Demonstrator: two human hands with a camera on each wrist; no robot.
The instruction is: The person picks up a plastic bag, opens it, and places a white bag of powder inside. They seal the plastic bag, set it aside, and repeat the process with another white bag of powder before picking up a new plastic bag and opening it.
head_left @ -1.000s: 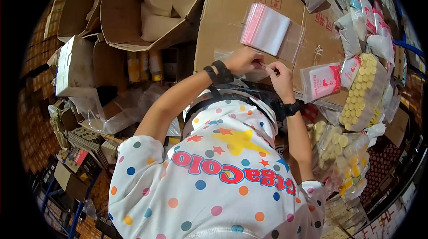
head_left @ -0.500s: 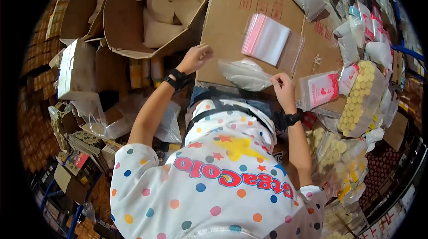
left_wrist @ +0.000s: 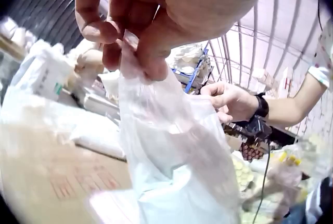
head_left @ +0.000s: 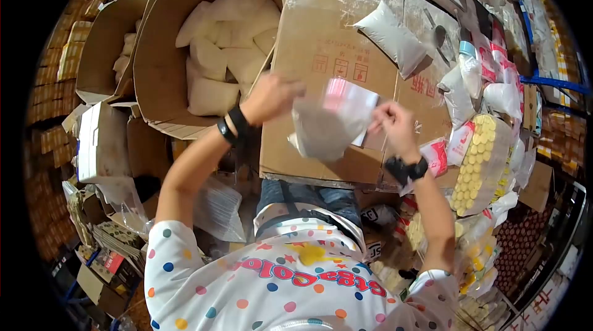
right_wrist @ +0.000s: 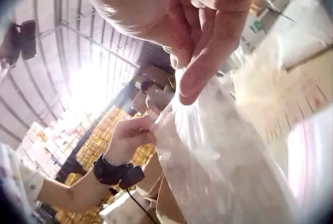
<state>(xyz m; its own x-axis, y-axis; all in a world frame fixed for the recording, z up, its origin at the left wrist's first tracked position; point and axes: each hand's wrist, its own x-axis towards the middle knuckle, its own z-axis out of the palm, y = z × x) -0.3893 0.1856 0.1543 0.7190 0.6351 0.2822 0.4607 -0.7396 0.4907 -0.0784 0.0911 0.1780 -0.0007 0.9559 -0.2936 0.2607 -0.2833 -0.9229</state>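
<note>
A clear plastic bag (head_left: 324, 133) with white contents hangs over the cardboard surface, blurred in the head view. By its top edge my left hand (head_left: 272, 97) pinches it between thumb and fingers, as the left wrist view shows of the bag (left_wrist: 177, 146). At the other top corner, my right hand (head_left: 395, 126) pinches the plastic too. The bag's mouth is stretched between the two hands, and the right wrist view shows the bag (right_wrist: 208, 151) hanging below the fingertips. Partly hidden behind it lies a stack of flat clear bags with pink edges (head_left: 354, 94).
Left of the cardboard surface (head_left: 302, 41) stands a large open carton (head_left: 157, 59) of pale filled bags. A filled white bag (head_left: 392, 39) lies toward the back. To the right are pink-and-white packets (head_left: 434, 155) and a bag of round yellow pieces (head_left: 474, 173).
My hands were together at the bag, then the left moved away to the left. Now it grips the bag's top, and the bag is raised farther over the cardboard. The head view has shifted forward.
</note>
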